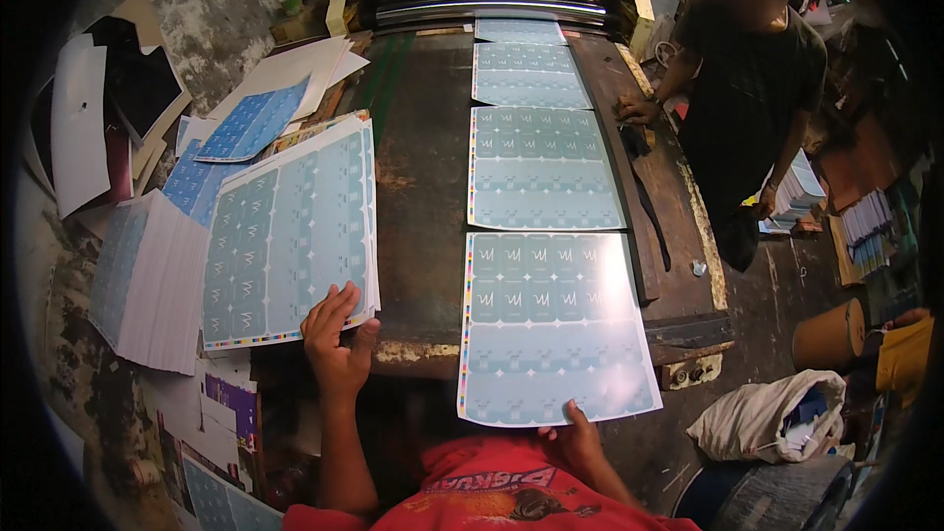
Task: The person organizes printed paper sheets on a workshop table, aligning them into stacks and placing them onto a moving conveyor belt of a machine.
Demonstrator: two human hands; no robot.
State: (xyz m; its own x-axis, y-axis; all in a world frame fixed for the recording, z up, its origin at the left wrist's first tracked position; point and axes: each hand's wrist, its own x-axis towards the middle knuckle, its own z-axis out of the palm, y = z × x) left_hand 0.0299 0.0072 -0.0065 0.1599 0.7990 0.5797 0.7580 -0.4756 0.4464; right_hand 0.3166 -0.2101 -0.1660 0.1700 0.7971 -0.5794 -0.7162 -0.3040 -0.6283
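My right hand (578, 439) pinches the near edge of a blue-green printed sheet (556, 364), its thumb on top and its other fingers mostly hidden underneath. That sheet reaches past the table's near edge and catches a bright glare. Beyond it a row of matching printed sheets (541, 152) runs up the table toward rollers. On the left, my left hand (337, 329) rests against the near corner of a pile of printed sheets (285, 236), fingers extended and thumb apart. A thick stack of sheets (162, 285), its white edges showing, leans beside that pile.
A roller machine (492, 10) spans the table's far end. To the right, a person in dark clothes (752, 88) stands with a hand on the table rail. A white sack (772, 418) and a brown bucket (829, 332) sit lower right. Loose boards (79, 128) lean far left.
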